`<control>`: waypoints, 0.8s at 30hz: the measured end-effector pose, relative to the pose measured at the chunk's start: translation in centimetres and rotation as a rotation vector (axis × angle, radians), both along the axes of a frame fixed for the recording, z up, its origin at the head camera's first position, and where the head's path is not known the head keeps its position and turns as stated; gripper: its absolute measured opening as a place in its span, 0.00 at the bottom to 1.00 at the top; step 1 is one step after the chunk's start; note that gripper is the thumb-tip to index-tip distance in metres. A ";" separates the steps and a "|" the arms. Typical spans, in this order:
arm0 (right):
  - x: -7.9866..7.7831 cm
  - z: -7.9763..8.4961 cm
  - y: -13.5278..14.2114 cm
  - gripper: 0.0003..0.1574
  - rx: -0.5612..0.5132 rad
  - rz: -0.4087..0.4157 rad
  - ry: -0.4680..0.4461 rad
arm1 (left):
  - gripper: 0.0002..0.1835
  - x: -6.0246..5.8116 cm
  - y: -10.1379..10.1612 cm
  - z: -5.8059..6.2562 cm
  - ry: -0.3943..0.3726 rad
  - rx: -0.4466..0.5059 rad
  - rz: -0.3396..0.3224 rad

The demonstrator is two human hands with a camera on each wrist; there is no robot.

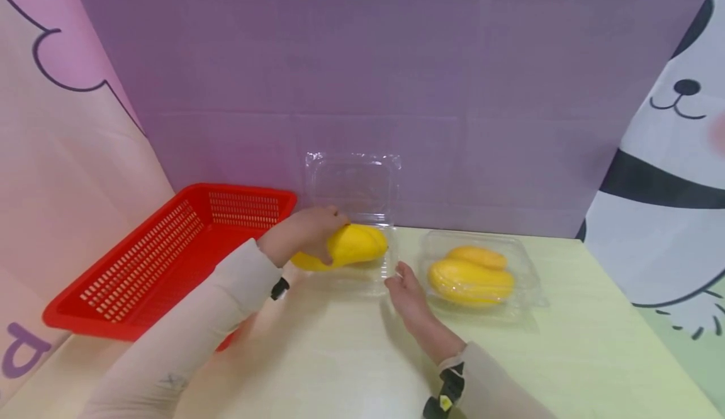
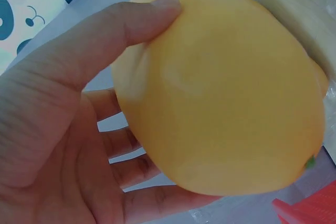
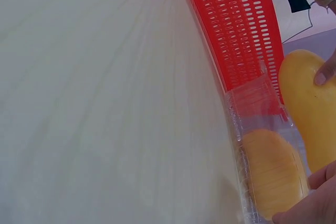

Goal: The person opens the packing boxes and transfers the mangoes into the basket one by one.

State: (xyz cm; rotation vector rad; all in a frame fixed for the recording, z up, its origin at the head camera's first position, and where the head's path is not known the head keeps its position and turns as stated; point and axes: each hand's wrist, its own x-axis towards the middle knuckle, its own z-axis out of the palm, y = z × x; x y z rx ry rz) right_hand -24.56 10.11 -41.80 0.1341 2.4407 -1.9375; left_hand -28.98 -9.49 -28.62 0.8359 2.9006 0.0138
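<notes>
I see the basket [image 1: 189, 255] left of my left hand [image 1: 306, 233], the open box [image 1: 351, 186] under it; its thumb and fingers curl round the fruit [image 1: 362, 245], long axis toward my right hand [image 1: 410, 296], whose grip I can't tell

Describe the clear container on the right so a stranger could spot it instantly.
From the red basket on the table, look right past the open clear box. Next sits the clear container, two yellow fruits showing inside. Unlike the open box, whose lid stands up behind it, this one has none raised.
</notes>
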 end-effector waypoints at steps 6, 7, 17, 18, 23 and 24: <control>-0.1 -0.2 0.2 0.38 -0.049 0.006 0.006 | 0.36 0.1 -0.4 0.3 0.014 0.018 0.014; -0.1 -0.2 0.2 0.37 -0.056 0.004 0.006 | 0.36 0.1 -0.5 0.4 0.017 0.021 0.020; 0.1 -0.3 0.5 0.37 -0.057 0.005 0.004 | 0.37 -0.1 -1.1 0.9 0.031 0.027 0.058; 0.1 -0.4 0.5 0.37 -0.058 0.007 0.007 | 0.37 -0.1 -1.1 1.0 0.033 0.028 0.065; -0.1 -0.1 0.7 0.36 -0.053 0.004 0.023 | 0.37 -0.4 -1.4 1.9 0.038 0.048 0.109; -0.2 -0.1 0.7 0.36 -0.049 0.000 0.025 | 0.37 -0.4 -1.5 2.0 0.036 0.055 0.116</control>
